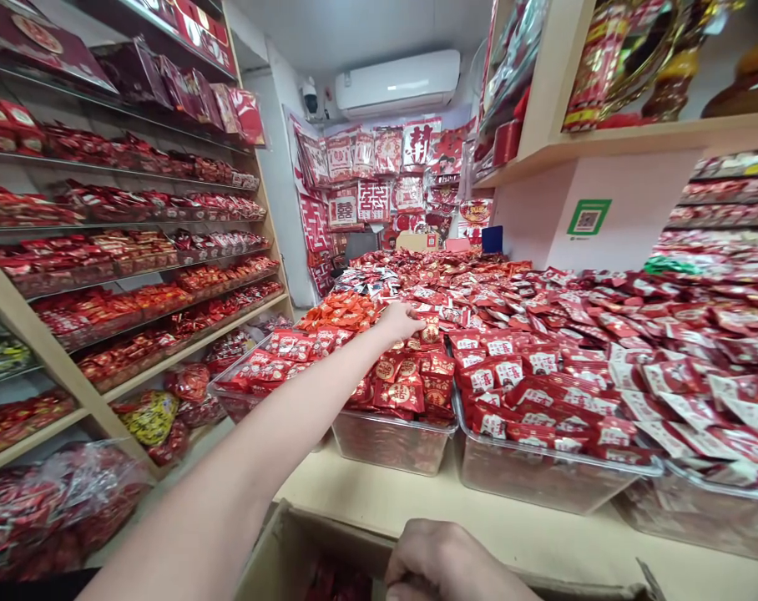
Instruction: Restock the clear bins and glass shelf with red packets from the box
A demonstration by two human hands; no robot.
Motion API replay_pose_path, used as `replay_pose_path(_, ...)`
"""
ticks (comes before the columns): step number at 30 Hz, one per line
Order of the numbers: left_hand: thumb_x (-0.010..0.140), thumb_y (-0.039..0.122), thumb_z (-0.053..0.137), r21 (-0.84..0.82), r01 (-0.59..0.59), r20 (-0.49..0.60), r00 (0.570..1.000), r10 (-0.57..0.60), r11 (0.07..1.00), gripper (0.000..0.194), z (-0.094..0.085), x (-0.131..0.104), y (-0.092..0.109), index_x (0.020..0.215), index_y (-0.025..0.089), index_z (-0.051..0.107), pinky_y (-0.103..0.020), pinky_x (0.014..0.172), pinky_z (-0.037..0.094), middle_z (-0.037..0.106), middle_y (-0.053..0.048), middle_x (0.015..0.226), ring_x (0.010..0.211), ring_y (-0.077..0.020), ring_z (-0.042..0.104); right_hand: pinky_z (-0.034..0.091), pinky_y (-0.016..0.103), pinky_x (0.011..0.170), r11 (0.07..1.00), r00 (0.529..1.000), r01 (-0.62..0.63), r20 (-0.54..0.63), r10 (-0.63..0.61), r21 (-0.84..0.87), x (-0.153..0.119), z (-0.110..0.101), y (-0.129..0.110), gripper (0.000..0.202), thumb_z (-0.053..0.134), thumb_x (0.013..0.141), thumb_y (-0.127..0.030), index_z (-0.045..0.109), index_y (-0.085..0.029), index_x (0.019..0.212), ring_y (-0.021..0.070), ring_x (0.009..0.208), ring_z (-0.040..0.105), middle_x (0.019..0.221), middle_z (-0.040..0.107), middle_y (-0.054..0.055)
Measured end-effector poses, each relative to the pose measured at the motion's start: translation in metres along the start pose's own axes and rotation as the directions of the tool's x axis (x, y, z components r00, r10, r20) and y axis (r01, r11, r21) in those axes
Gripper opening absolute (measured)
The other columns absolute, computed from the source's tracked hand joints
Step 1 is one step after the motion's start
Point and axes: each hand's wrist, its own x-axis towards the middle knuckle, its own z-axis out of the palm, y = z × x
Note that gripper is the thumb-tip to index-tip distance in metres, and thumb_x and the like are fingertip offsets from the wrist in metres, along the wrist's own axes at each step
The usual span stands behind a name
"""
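Observation:
My left hand [402, 320] reaches far across the display, its fingers bent around the edge of a small red packet [430, 327] with gold print. That packet stands at the back of a clear plastic bin [395, 442] full of similar gold-printed packets [399, 392]. Close to me, my right hand [445, 558] is curled closed above an open cardboard box [310, 534]. Whatever its fingers hold is hidden. Dark red packets [335, 580] show inside the box.
More clear bins [542, 480] of red packets line the pale table [354, 492]. Orange packets [345, 310] lie left of my hand. Stocked shelves [134, 175] rise on the left, with plastic bags of packets below. A cabinet [542, 150] overhangs at right.

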Motion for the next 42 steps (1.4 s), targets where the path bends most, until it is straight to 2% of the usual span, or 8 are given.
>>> replay_pose_path(6,0.071,0.022,0.056,0.045,-0.102,0.022,0.995,0.101,0.994,0.02,-0.002,0.009,0.002,0.088,0.011,0.058,-0.022,0.054,0.043,0.062,-0.001,0.067,0.057,-0.0102,0.055,0.038,0.015,0.059,0.998,0.998,-0.056,-0.036,0.057,0.025,-0.003,-0.005,-0.001,0.014,0.052,0.073,-0.017,0.064,-0.019,0.08,0.0097,0.068,0.056,0.078,0.063,0.002)
replay_pose_path(11,0.067,0.018,0.058,0.106,-0.164,0.112,0.982,0.152,0.981,0.018,0.002,0.009,0.0,0.083,0.01,0.06,-0.022,0.054,0.043,0.061,-0.001,0.061,0.053,-0.0105,0.054,0.038,0.016,0.06,0.998,0.998,-0.055,-0.012,0.055,0.008,-0.001,-0.001,0.006,0.015,0.051,0.073,-0.017,0.065,-0.019,0.079,0.0104,0.069,0.056,0.078,0.063,0.002)
replay_pose_path(16,0.066,0.016,0.058,0.159,-0.215,0.195,0.964,0.183,0.964,0.027,0.007,0.004,-0.001,0.093,0.012,0.058,-0.02,0.053,0.043,0.061,0.001,0.061,0.052,-0.0096,0.054,0.037,0.016,0.06,0.996,0.996,-0.082,-0.018,0.083,0.016,0.0,0.0,0.011,0.014,0.053,0.071,-0.017,0.064,-0.02,0.078,0.0099,0.07,0.055,0.078,0.063,0.001)
replay_pose_path(24,0.061,0.016,0.06,0.265,-0.292,0.286,0.934,0.214,0.919,0.016,-0.004,-0.004,0.011,0.075,0.01,0.065,-0.022,0.059,0.042,0.062,-0.001,0.063,0.058,-0.0126,0.054,0.036,0.016,0.057,0.992,0.993,-0.118,-0.005,0.119,0.033,-0.002,-0.007,0.004,0.016,0.05,0.071,-0.015,0.064,-0.019,0.077,0.0095,0.066,0.055,0.077,0.062,0.001)
replay_pose_path(30,0.064,0.014,0.057,0.273,-0.296,0.233,0.943,0.236,0.915,0.031,-0.001,-0.003,0.009,0.094,0.01,0.062,-0.022,0.062,0.043,0.064,-0.003,0.073,0.064,-0.0134,0.055,0.036,0.015,0.055,0.991,0.991,-0.134,-0.016,0.134,0.014,-0.004,-0.006,0.004,0.018,0.05,0.069,-0.013,0.064,-0.02,0.077,0.009,0.065,0.055,0.077,0.062,0.0)
replay_pose_path(36,0.064,0.012,0.056,0.247,-0.296,0.169,0.951,0.259,0.923,0.023,0.006,-0.001,0.011,0.084,0.012,0.065,-0.022,0.063,0.043,0.063,-0.002,0.069,0.063,-0.0116,0.054,0.035,0.014,0.053,0.992,0.991,-0.129,-0.026,0.129,-0.009,-0.005,-0.006,0.005,0.017,0.05,0.069,-0.014,0.064,-0.02,0.077,0.0085,0.062,0.053,0.075,0.063,0.0)
replay_pose_path(40,0.065,0.015,0.055,0.238,-0.255,0.108,0.966,0.236,0.937,0.026,0.0,0.003,0.014,0.089,0.01,0.064,-0.024,0.062,0.043,0.064,-0.004,0.072,0.062,-0.0124,0.053,0.036,0.014,0.053,0.991,0.991,-0.133,-0.021,0.133,-0.01,-0.004,-0.007,0.004,0.017,0.05,0.069,-0.013,0.064,-0.02,0.076,0.0084,0.062,0.053,0.074,0.063,0.0)
replay_pose_path(42,0.065,0.016,0.055,0.234,-0.237,0.12,0.97,0.213,0.943,0.024,-0.004,0.003,0.015,0.086,0.009,0.065,-0.023,0.058,0.043,0.064,-0.005,0.071,0.06,-0.0119,0.053,0.036,0.014,0.053,0.99,0.99,-0.14,-0.011,0.14,-0.006,-0.005,-0.008,0.004,0.016,0.051,0.069,-0.014,0.064,-0.02,0.076,0.0085,0.062,0.053,0.074,0.063,0.0)
